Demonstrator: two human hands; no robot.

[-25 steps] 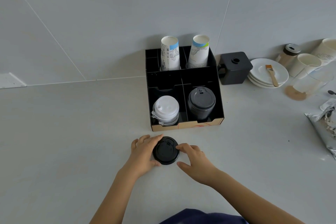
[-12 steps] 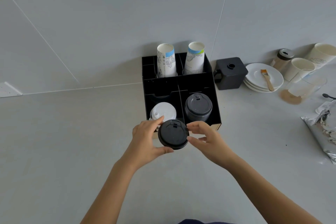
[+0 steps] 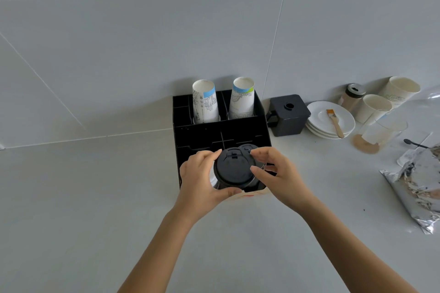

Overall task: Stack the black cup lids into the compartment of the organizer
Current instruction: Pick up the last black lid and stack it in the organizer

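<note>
Wall (image 3: 142, 43) was pale grey, large panels, thin seams crossing. Countertop (image 3: 71, 209) was matching grey, matte, met wall at straight joint. Light was soft, even, no hard shadows. Right of wall-counter joint, near far edge, brown spill ring (image 3: 365, 146) marked countertop.

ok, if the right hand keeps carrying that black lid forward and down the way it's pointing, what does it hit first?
Probably the stack of black lids in the organizer's front right compartment. The right hand and left hand hold the black lid just in front of it. Depth is unclear.
</note>
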